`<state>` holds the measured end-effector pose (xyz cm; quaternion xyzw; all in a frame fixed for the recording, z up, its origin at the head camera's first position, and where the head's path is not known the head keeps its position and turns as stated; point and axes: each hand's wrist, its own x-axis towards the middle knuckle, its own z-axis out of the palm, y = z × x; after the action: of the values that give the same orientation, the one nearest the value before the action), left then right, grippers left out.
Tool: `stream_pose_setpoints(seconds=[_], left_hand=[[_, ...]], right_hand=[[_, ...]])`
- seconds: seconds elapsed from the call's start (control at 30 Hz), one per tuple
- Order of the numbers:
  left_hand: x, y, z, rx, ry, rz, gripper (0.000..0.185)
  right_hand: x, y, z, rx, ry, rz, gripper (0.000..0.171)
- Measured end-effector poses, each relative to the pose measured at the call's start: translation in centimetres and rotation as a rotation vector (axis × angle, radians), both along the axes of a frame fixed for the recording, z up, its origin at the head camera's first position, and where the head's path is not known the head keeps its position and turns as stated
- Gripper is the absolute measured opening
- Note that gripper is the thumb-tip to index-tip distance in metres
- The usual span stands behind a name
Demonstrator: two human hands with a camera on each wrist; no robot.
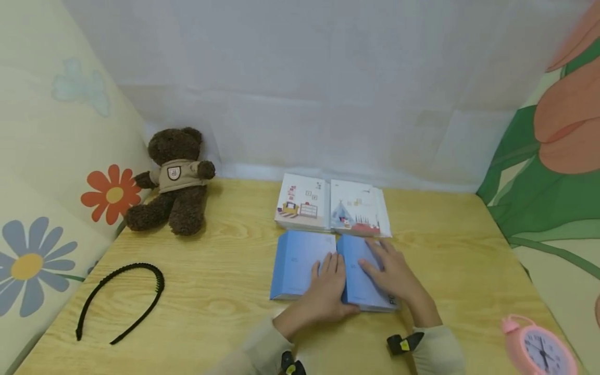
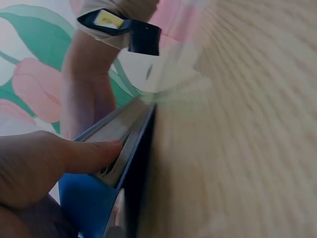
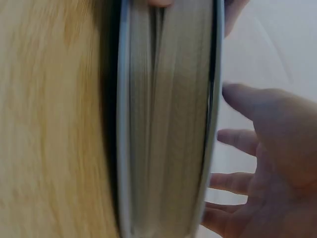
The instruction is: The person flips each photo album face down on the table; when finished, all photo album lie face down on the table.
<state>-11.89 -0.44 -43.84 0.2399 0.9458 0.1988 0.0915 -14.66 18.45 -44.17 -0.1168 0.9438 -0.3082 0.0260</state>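
Observation:
Two thick blue books lie side by side on the wooden table, the left blue book (image 1: 295, 260) slightly apart from the right blue book (image 1: 353, 278). My left hand (image 1: 325, 294) lies at the near left corner of the right one, its fingers straight along the gap between the books. In the left wrist view, its thumb (image 2: 94, 154) presses on the page edges (image 2: 119, 166). My right hand (image 1: 394, 268) rests on the cover of the right book with fingers spread. The right wrist view shows its fingertips against that cover, beside the pages (image 3: 183, 109).
Behind the blue books lie a white book with a room drawing (image 1: 302, 195) and a white book with a tent drawing (image 1: 353, 200). A brown teddy bear (image 1: 180, 174) sits back left, a black headband (image 1: 100, 284) front left, a pink alarm clock (image 1: 539, 346) front right.

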Motion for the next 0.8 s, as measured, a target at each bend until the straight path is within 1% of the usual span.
stream_pose_setpoints(seconds=[0.1,0.17,0.27,0.4,0.5,0.63,0.73,0.8], left_hand=[[0.3,-0.3,1.4,0.091,-0.052,-0.004,0.111],[0.6,-0.4,2.5,0.152,-0.065,-0.021,0.110],[0.9,-0.6,4.1,0.212,-0.060,-0.062,0.108],[1.2,-0.7,5.6,0.215,-0.013,-0.112,0.104],[1.5,-0.6,6.2,0.199,0.026,-0.143,0.101],[1.7,-0.5,6.6,0.193,0.035,-0.168,0.101],[1.7,-0.2,6.5,0.199,0.030,-0.175,0.101],[1.6,-0.1,6.2,0.231,0.027,-0.170,0.106]], right_hand=[[0.2,-0.1,0.4,-0.071,-0.019,0.032,0.063],[0.3,-0.2,0.7,-0.143,-0.057,0.056,0.061],[0.6,-0.5,1.4,-0.262,-0.117,0.100,0.058],[1.2,-0.7,1.9,-0.425,-0.196,0.145,0.055],[1.5,-0.6,1.9,-0.507,-0.236,0.156,0.054],[2.0,-0.3,1.8,-0.599,-0.284,0.159,0.054],[2.4,0.0,1.8,-0.667,-0.326,0.149,0.055],[2.6,0.1,1.8,-0.692,-0.341,0.135,0.055]])
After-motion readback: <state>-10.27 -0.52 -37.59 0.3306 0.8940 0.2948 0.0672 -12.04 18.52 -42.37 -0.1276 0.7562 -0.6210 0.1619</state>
